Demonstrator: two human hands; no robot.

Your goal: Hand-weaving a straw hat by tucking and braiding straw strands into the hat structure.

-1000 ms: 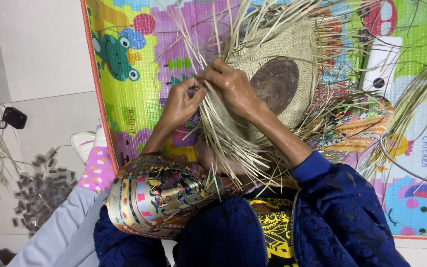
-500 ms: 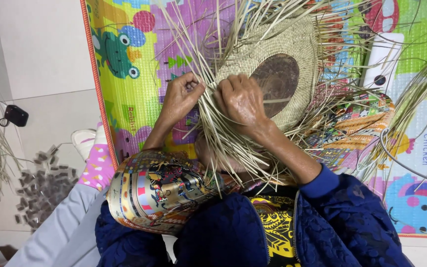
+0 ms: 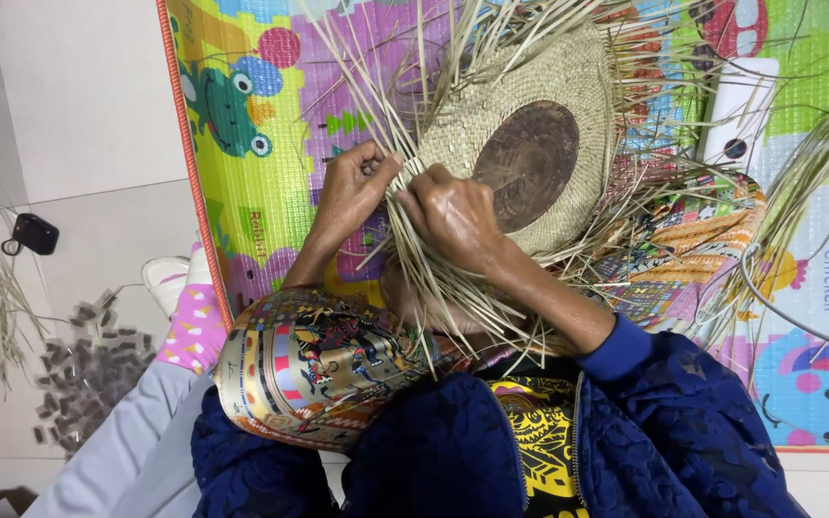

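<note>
The left hand point(image 3: 355, 187) is curled nearly shut, its fingertips pinching a few pale straw strands point(image 3: 405, 144) at the edge of a woven straw hat point(image 3: 530, 144). The right hand point(image 3: 453, 216) is half closed, knuckles up, its fingers pressed into the same loose strands just beside the left, gripping them against the weave. The hat rests over a colourful play mat point(image 3: 261, 115), tilted, its dark round crown block point(image 3: 527, 163) facing the camera; its long axis runs from lower left to upper right, unwoven strands fanning outward
</note>
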